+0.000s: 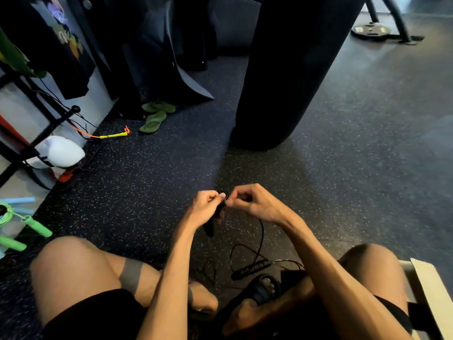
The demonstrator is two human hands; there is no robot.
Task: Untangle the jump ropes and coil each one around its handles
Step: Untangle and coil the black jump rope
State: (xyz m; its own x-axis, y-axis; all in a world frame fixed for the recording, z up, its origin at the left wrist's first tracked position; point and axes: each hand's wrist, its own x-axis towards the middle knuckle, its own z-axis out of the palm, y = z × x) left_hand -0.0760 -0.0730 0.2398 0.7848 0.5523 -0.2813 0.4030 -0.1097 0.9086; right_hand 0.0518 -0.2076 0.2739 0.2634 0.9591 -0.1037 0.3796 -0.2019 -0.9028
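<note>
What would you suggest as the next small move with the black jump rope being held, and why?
Probably draw the cord through the right hand to take up slack. The left hand holds one black handle upright, both hands meet at its top, and the cord hangs in loose loops down to the other handle on the floor.

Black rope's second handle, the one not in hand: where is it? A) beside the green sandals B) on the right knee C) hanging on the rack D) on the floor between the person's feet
D: the ribbed black handle lies on the speckled floor between the feet, while both hands work the other handle.
</note>
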